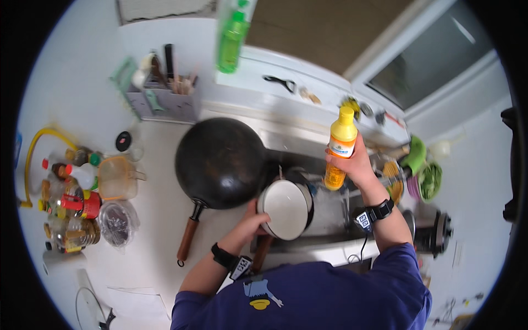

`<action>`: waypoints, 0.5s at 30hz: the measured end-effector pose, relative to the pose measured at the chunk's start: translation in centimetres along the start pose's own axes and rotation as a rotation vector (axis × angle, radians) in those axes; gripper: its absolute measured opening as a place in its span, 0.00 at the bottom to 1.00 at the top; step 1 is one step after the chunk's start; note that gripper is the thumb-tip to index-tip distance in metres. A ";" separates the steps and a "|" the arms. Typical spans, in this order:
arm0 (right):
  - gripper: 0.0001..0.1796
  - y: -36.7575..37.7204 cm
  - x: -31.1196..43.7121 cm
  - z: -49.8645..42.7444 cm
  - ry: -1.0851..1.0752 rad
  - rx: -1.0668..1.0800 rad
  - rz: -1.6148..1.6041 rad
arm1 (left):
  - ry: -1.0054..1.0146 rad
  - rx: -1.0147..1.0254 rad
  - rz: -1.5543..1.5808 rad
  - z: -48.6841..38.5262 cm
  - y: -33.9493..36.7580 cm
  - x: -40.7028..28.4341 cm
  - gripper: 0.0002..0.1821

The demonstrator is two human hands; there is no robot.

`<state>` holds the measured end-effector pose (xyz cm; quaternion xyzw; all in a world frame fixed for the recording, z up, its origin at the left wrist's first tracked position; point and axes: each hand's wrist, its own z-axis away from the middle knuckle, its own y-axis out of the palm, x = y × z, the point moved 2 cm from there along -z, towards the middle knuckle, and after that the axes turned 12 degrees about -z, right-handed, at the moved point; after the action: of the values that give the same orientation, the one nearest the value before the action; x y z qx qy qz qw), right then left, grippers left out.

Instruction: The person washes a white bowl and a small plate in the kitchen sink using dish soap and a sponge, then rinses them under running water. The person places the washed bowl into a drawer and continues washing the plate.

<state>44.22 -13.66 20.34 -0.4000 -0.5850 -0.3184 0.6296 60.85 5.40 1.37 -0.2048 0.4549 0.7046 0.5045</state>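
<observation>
My left hand [249,222] grips the rim of a white bowl [285,209], which is tilted so its bare inside faces up towards me. My right hand [357,163] holds a yellow plastic bottle [341,148] with a yellow cap and a printed label, raised over the sink. Beneath both hands lies the stainless steel sink [330,214]. Behind the bowl a dark pan is partly hidden; its wooden handle [262,252] sticks out towards me. Left of the bowl a black wok [222,163] lies with its wooden handle [188,241] pointing towards me.
Several condiment bottles [78,202] and an orange-tinted container [117,177] line the left wall. A utensil holder [163,101] stands at the back. On the windowsill are a green pump bottle [231,43] and a black peeler [280,83]. A bowl of green leaves [430,181] sits at the right.
</observation>
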 end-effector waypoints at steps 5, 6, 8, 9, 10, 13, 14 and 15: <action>0.33 -6.8 -2.6 8.3 0.065 -0.135 0.037 | -0.090 -0.020 -0.049 -0.2 2.6 0.9 0.44; 0.33 -8.0 -3.4 9.7 0.069 -0.153 0.068 | -0.095 -0.050 -0.112 -0.4 3.0 1.1 0.44; 0.34 -9.8 -5.1 12.3 0.042 -0.209 0.174 | -0.127 -0.057 -0.153 -1.1 3.5 1.7 0.44; 0.34 -10.5 -6.0 13.4 0.052 -0.216 0.225 | -0.123 -0.078 -0.168 -1.6 3.7 2.0 0.44; 0.35 -11.2 -6.7 14.6 0.064 -0.225 0.276 | -0.132 -0.094 -0.162 -2.3 3.8 2.5 0.43; 0.33 -13.0 -8.5 17.8 0.107 -0.240 0.348 | -0.136 -0.095 -0.146 -5.2 4.0 4.1 0.42; 0.32 -13.4 -9.1 18.7 0.138 -0.254 0.332 | -0.112 -0.109 -0.160 -6.3 4.1 4.7 0.40; 0.32 -13.8 -9.6 19.5 0.145 -0.263 0.302 | -0.134 -0.126 -0.175 -7.6 4.0 5.3 0.39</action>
<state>21.76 -3.83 12.57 -0.5380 -0.4250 -0.3219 0.6530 53.82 1.40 -4.64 -0.2275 0.3555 0.6972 0.5794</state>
